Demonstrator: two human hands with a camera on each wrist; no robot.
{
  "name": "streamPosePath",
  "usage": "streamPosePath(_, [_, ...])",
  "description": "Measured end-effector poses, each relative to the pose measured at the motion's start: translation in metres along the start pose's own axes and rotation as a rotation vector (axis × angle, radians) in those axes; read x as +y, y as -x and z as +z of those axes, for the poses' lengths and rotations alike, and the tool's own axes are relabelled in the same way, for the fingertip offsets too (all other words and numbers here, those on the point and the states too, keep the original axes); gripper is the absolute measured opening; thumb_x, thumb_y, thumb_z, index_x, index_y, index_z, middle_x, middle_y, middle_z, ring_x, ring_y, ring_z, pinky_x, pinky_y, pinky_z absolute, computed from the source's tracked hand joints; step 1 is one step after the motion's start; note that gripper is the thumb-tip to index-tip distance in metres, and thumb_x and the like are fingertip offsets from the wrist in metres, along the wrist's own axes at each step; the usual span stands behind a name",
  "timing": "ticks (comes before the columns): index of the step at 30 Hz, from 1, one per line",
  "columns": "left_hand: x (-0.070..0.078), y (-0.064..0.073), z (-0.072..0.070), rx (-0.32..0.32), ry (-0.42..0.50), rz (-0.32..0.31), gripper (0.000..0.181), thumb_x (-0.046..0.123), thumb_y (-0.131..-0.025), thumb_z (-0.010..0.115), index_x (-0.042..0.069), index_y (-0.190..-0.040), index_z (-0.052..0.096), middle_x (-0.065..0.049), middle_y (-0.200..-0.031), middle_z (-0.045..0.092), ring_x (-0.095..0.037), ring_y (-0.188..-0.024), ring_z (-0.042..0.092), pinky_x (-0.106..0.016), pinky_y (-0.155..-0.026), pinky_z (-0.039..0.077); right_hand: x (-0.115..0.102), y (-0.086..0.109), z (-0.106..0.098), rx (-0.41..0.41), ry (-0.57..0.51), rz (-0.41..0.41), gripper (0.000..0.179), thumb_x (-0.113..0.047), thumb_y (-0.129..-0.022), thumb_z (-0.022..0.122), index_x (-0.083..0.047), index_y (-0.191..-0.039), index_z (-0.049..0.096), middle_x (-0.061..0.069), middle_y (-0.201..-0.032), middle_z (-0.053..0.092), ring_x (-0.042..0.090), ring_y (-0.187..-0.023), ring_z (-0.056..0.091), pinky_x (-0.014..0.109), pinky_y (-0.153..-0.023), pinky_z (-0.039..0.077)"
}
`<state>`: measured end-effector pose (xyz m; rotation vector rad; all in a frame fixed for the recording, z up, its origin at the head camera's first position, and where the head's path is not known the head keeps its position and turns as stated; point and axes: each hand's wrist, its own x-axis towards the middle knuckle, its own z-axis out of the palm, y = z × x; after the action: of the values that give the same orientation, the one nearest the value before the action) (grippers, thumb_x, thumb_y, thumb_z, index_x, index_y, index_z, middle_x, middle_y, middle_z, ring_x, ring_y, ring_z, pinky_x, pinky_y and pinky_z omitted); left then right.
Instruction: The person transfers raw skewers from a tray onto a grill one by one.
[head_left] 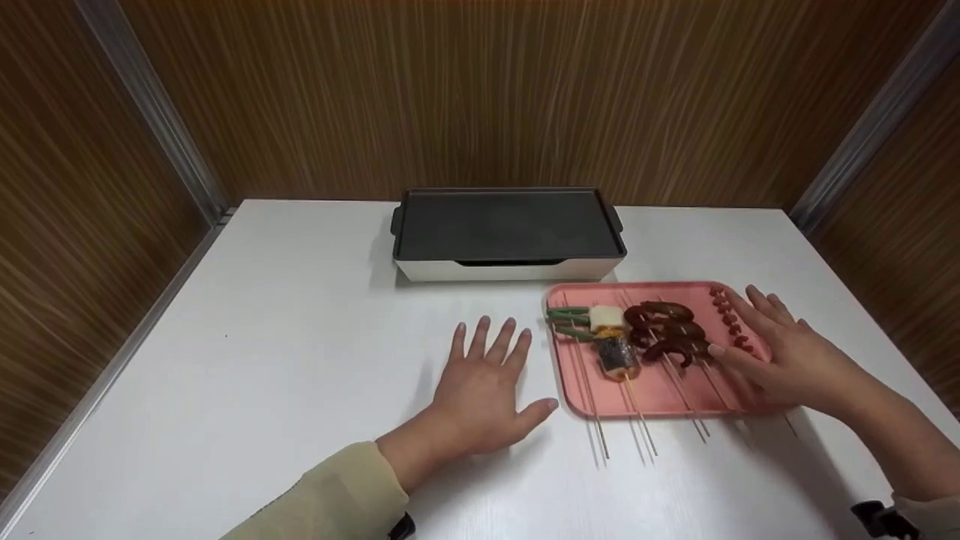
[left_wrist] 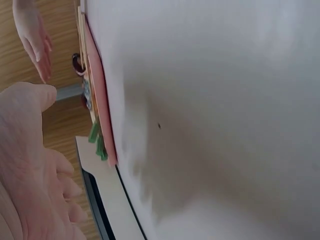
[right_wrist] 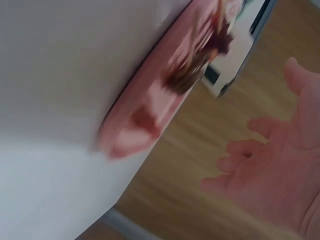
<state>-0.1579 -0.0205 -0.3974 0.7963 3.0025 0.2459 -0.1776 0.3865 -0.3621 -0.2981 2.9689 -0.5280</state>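
Note:
My left hand (head_left: 484, 397) hovers palm down over the white table, fingers spread, left of the pink tray (head_left: 675, 403); its shadow falls on the tabletop in the left wrist view. Over the tray's right side is my right hand (head_left: 799, 360), fingers extended, holding nothing. Skewers lie on the tray with their sticks poking past the front rim. From left come green bean-like pieces (head_left: 571, 315), a pale block (head_left: 606, 318) above a dark-wrapped piece (head_left: 618, 356), brown sausage-like pieces (head_left: 679, 330) with curled dark red pieces (head_left: 660, 351), and a row of small red pieces (head_left: 731, 321).
A rectangular griddle (head_left: 510, 225) with a black plate and white base stands at the back centre of the white table (head_left: 285, 337). Wood-grain panels (head_left: 480, 97) close in the back and both sides, with metal strips (head_left: 150, 105) at the corners.

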Motion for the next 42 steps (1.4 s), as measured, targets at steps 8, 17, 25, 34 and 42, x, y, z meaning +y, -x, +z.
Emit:
streamPosePath(8, [0.019,-0.012,0.007,-0.044,-0.015,0.075,0.086,0.070,-0.105,0.039,0.012,-0.168,0.033,-0.009,-0.174,0.027,-0.041,-0.160,0.018,-0.063,-0.127,0.010,0.044,0.003,-0.001,-0.078,0.030,0.102,0.094,-0.060,-0.108,0.052,0.002,-0.167,0.013,0.039,-0.168,0.006,0.065,-0.151,0.006,0.087,-0.106,0.021])
streamPosePath(17, [0.031,-0.024,0.014,-0.138,-0.014,0.102,0.083,0.071,-0.106,0.034,0.016,-0.168,0.034,-0.003,-0.175,0.026,-0.039,-0.160,0.020,-0.060,-0.128,0.012,0.070,0.006,0.008,-0.149,0.017,0.135,0.092,-0.060,-0.109,0.045,0.011,-0.163,0.020,0.044,-0.164,0.014,0.068,-0.148,0.015,0.087,-0.104,0.026])
streamPosePath(25, [0.034,-0.027,0.018,-0.216,0.023,0.098,0.082,0.072,-0.105,0.035,0.019,-0.168,0.035,-0.001,-0.174,0.027,-0.036,-0.161,0.020,-0.055,-0.129,0.010,0.073,0.006,0.013,-0.214,0.016,0.180,0.094,-0.064,-0.109,0.042,0.011,-0.162,0.020,0.052,-0.156,0.015,0.074,-0.140,0.023,0.085,-0.098,0.035])
streamPosePath(34, [0.044,-0.029,0.018,-0.229,0.031,0.084,0.082,0.069,-0.106,0.035,0.015,-0.167,0.037,-0.003,-0.174,0.027,-0.036,-0.160,0.022,-0.054,-0.130,0.010,0.084,0.007,0.009,-0.211,0.011,0.157,0.090,-0.063,-0.110,0.039,0.007,-0.163,0.020,0.048,-0.160,0.016,0.070,-0.144,0.021,0.084,-0.101,0.034])
streamPosePath(42, [0.046,-0.023,0.017,-0.192,0.052,0.048,0.080,0.065,-0.107,0.035,0.010,-0.165,0.039,-0.006,-0.173,0.030,-0.037,-0.159,0.025,-0.054,-0.129,0.011,0.084,0.009,0.010,-0.199,0.005,0.099,0.087,-0.061,-0.110,0.041,0.005,-0.164,0.025,0.046,-0.161,0.018,0.067,-0.146,0.024,0.082,-0.103,0.035])
